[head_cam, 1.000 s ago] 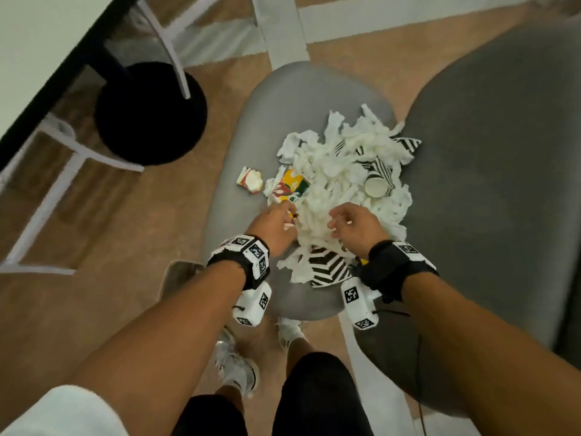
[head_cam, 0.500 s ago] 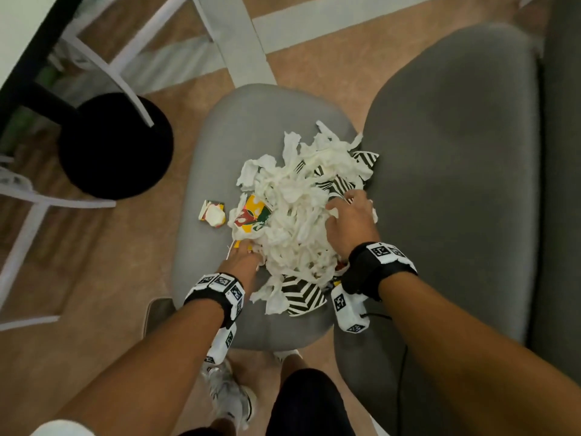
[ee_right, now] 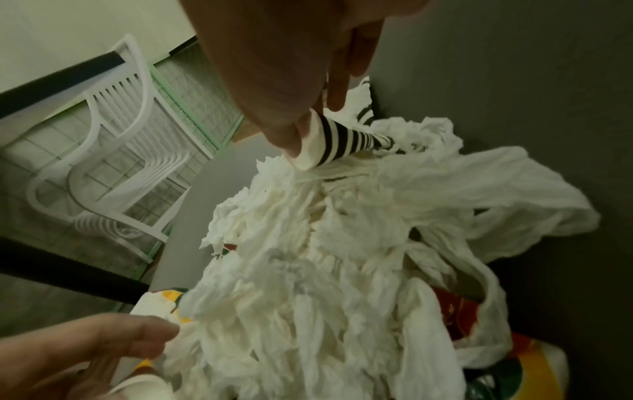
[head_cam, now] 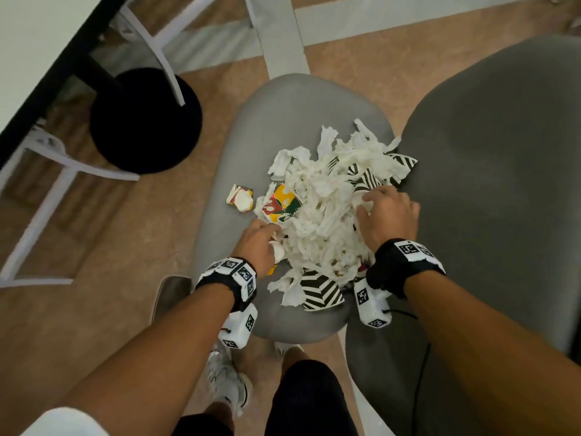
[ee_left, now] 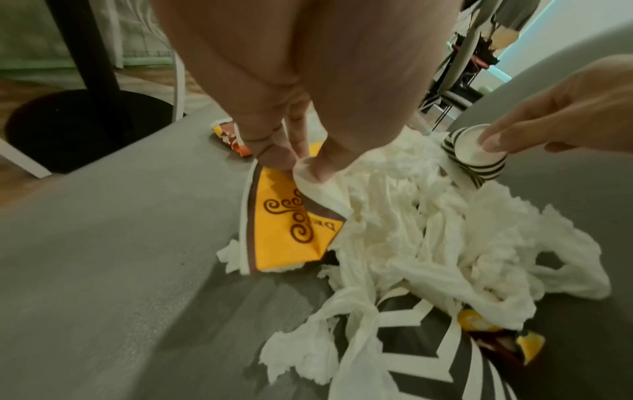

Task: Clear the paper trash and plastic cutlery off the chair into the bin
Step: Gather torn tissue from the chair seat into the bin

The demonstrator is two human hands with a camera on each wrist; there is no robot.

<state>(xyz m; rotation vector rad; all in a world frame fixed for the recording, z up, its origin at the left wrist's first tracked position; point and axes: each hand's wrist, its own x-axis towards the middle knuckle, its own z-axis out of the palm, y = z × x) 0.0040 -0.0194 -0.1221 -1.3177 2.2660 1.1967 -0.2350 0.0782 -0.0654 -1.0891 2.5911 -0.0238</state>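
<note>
A pile of torn white paper (head_cam: 320,221) lies on the light grey chair seat (head_cam: 283,114), mixed with striped and colourful paper cups. My left hand (head_cam: 273,234) is at the pile's left edge. In the left wrist view the left hand (ee_left: 296,162) pinches the rim of a flattened yellow paper cup (ee_left: 284,222) together with a bit of white paper. My right hand (head_cam: 364,199) is on the pile's right side. In the right wrist view the right hand (ee_right: 308,135) pinches a black-and-white striped paper cup (ee_right: 342,140). I see no plastic cutlery and no bin.
A crumpled colourful scrap (head_cam: 240,198) lies apart, left of the pile. A flattened striped cup (head_cam: 320,289) sits at the near edge. A darker grey chair (head_cam: 487,184) adjoins on the right. A black table base (head_cam: 144,121) and white chair legs (head_cam: 41,209) stand on the floor at left.
My right hand has moved from the pile's near edge forward to its right side and taken hold of the striped cup. My left hand has stayed at the left edge.
</note>
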